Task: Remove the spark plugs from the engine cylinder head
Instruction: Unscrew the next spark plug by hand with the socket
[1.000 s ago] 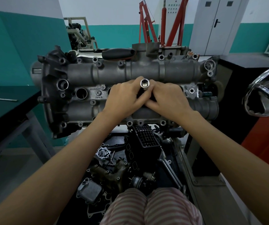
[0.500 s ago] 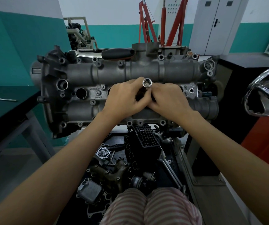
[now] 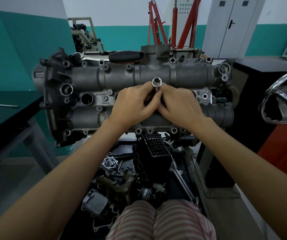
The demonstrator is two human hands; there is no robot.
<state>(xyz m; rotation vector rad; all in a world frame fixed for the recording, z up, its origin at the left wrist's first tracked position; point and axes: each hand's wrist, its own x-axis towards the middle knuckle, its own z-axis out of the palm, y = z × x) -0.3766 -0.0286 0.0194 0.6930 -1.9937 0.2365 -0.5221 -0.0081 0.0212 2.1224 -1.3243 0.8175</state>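
Both hands meet at the middle of the engine cylinder head (image 3: pixel 139 78). The left hand (image 3: pixel 134 104) and right hand (image 3: pixel 179 104) each curl their fingers in a pinching grip around a chrome socket (image 3: pixel 157 82), which stands upright between them with its open end toward the camera. Any spark plug below is hidden by the hands. An open plug well (image 3: pixel 86 99) lies clear to the left, near the head's left edge. A black-handled tool (image 3: pixel 126 56) rests along the far edge. Loose engine parts (image 3: pixel 115 184) crowd the space beneath the near edge. A dark tabletop (image 3: pixel 4 108) flanks the left side.
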